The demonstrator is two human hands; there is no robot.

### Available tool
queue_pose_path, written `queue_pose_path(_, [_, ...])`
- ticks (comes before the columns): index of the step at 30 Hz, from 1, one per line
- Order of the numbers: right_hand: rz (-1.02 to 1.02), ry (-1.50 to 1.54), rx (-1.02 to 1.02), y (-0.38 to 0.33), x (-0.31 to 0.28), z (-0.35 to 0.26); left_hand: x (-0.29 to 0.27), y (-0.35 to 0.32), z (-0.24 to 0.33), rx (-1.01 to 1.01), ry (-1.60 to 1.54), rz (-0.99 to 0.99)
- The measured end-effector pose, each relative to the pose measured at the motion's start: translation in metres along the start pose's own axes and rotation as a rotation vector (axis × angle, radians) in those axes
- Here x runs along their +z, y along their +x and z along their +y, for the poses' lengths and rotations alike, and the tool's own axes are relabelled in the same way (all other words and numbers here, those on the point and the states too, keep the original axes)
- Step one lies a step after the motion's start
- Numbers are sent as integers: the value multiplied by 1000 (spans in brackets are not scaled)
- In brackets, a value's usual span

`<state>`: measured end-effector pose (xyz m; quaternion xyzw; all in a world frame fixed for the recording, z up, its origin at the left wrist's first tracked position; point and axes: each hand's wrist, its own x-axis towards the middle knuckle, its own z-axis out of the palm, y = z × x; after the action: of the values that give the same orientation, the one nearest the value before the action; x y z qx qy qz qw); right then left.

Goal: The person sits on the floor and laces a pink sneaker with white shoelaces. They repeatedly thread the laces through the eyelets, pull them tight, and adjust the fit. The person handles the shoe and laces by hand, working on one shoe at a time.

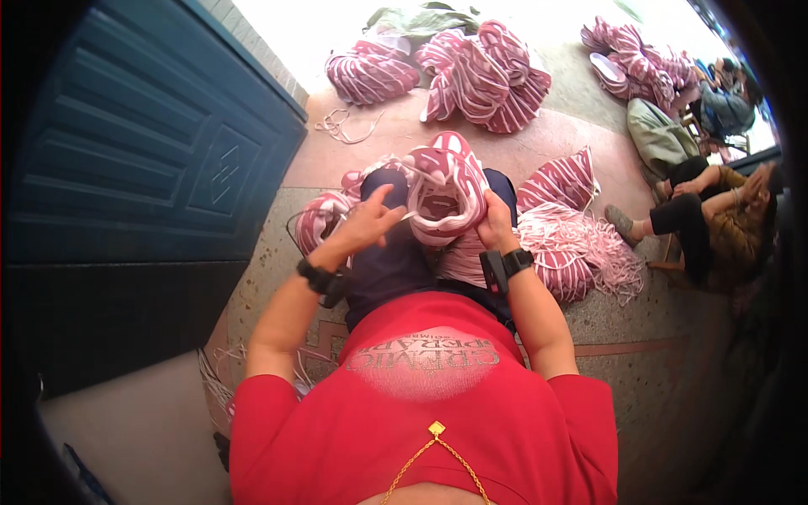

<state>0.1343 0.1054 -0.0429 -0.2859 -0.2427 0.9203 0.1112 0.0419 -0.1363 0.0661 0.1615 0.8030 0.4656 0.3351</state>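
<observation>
A pink-and-white shoe upper [449, 192] is held above my lap, its collar opening towards me and its toe pointing away. My right hand [497, 220] grips its right side by the edge. Just left of the opening is my left hand [370, 223], index finger raised. A short white lace end [409, 215] shows at its fingertips, beside the shoe upper. More pink-and-white uppers [322, 217] lie by my left knee. To the right of my legs rests a striped bundle [557, 181], with a heap of pale pink laces [581, 240] in front of it.
Tied bundles of uppers [488, 76] lie on the floor ahead, near a loose lace [347, 126]. Another pile [640, 63] is at the far right, beside a green sack [661, 135]. A seated person [715, 202] is close on the right. A dark blue door [151, 143] stands left.
</observation>
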Motion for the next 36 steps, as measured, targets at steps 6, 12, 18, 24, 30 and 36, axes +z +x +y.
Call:
queue_pose_path(6, [4,-182,36,-17,-1,-20,52,47,5,7,374,47])
queue_pose_path(12, [365,-31,538,-56,-17,36,44,50,4,90,511,123])
queue_pose_path(18, [247,-61,387,-67,-1,32,64,27,-10,178,876,196])
queue_pose_path(24, [79,-1415,-873,-69,2,-13,95,36,-14,248,951,292])
queue_pose_path(30, [-220,-1696,-955,-22,66,-7,93,23,-10,267,1008,240])
queue_pose_path(36, [-517,-1771,-929,-10,47,-4,64,21,-1,-104,34,210])
